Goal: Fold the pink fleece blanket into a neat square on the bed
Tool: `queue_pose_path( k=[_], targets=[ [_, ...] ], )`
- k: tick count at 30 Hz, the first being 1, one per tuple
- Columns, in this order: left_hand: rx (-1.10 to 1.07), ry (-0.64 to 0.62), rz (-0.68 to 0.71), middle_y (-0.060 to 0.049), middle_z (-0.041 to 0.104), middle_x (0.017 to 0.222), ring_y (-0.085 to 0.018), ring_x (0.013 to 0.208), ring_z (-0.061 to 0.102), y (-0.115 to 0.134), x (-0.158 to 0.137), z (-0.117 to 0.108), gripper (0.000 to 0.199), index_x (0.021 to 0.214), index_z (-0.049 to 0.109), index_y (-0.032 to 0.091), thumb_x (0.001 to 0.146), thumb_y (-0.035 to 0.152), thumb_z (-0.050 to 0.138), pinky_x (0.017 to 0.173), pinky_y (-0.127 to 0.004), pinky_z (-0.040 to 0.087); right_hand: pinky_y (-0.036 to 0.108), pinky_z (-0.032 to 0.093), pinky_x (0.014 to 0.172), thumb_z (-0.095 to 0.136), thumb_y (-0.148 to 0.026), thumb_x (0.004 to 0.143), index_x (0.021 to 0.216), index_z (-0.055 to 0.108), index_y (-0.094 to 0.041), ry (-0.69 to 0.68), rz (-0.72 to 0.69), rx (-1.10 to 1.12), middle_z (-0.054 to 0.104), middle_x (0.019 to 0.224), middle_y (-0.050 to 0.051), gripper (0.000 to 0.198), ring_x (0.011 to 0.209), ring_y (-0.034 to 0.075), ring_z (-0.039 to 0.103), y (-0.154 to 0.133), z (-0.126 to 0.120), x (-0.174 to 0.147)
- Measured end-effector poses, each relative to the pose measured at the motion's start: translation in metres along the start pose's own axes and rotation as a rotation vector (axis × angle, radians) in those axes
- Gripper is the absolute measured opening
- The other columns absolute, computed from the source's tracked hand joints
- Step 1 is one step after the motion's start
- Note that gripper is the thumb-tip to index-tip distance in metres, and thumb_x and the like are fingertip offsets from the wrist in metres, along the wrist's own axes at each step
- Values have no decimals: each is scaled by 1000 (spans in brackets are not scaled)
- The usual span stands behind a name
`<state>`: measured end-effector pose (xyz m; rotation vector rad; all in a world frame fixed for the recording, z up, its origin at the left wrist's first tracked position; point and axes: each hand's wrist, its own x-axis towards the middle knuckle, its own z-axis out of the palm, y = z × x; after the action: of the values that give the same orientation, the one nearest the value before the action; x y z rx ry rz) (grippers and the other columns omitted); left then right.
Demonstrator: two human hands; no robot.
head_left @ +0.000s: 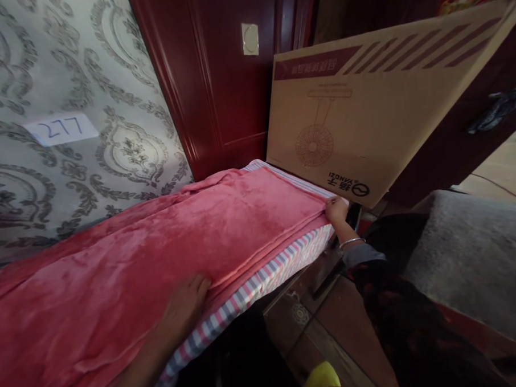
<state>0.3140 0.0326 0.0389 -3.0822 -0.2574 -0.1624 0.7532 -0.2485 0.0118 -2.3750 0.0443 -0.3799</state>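
Note:
A pink plush blanket (174, 231) lies spread over a long padded bench or narrow bed covered with a striped sheet (253, 288). My right hand (336, 210), with a silver bangle at the wrist, is closed on the blanket's far right corner. Its fingertips are partly hidden by the cloth. My left hand (188, 299) rests flat on the blanket near its front edge, fingers stretched out. The striped sheet shows along the front side and at the far end, beyond the blanket.
A large cardboard fan box (378, 114) stands at the far end. Behind are a dark red door panel (227, 75) and patterned wallpaper (131, 142) with a paper label (62, 129) reading 277. Grey fabric (479, 263) lies at right, above the tiled floor (349, 321).

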Motion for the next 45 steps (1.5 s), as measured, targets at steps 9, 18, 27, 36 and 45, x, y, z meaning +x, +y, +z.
queue_pose_path(
  k=[9, 18, 27, 36, 45],
  targets=[
    [17, 244, 61, -10, 74, 103, -24, 98, 70, -17, -16, 32, 43, 110, 71, 21, 90, 9, 35, 88, -38, 54, 29, 48, 77, 49, -21, 89, 106, 73, -15, -43, -22, 42, 74, 99, 12, 30, 91, 24, 66, -2, 0, -2],
    [53, 323, 82, -7, 74, 97, -22, 89, 71, -26, -20, 39, 34, 103, 72, 24, 91, 15, 41, 80, -34, 56, 30, 48, 77, 50, -23, 89, 103, 74, -14, -43, -11, 39, 74, 97, 14, 30, 90, 25, 67, -9, 1, 1],
    [47, 511, 140, -8, 67, 86, -21, 77, 64, -6, -25, 22, 26, 104, 68, 19, 97, 19, 43, 70, -32, 53, 48, 44, 98, 45, -18, 86, 116, 69, -6, -9, -203, -2, 67, 117, 23, 41, 113, 35, 58, -16, -15, -17],
    [-17, 343, 34, -10, 66, 97, -23, 91, 61, 15, -23, 21, 26, 110, 68, 19, 95, 14, 47, 82, -37, 52, 54, 34, 110, 35, -44, 102, 145, 53, -24, -283, -929, -266, 48, 153, 11, 50, 139, 33, 40, -44, 21, -135],
    [78, 261, -205, -17, 64, 122, -32, 114, 55, 8, -78, -2, 32, 123, 65, 17, 94, 27, 54, 91, -45, 45, 54, 31, 113, 34, -41, 101, 146, 52, -25, -290, -881, -304, 45, 155, 9, 51, 142, 31, 37, -25, 23, -142]
  ],
)
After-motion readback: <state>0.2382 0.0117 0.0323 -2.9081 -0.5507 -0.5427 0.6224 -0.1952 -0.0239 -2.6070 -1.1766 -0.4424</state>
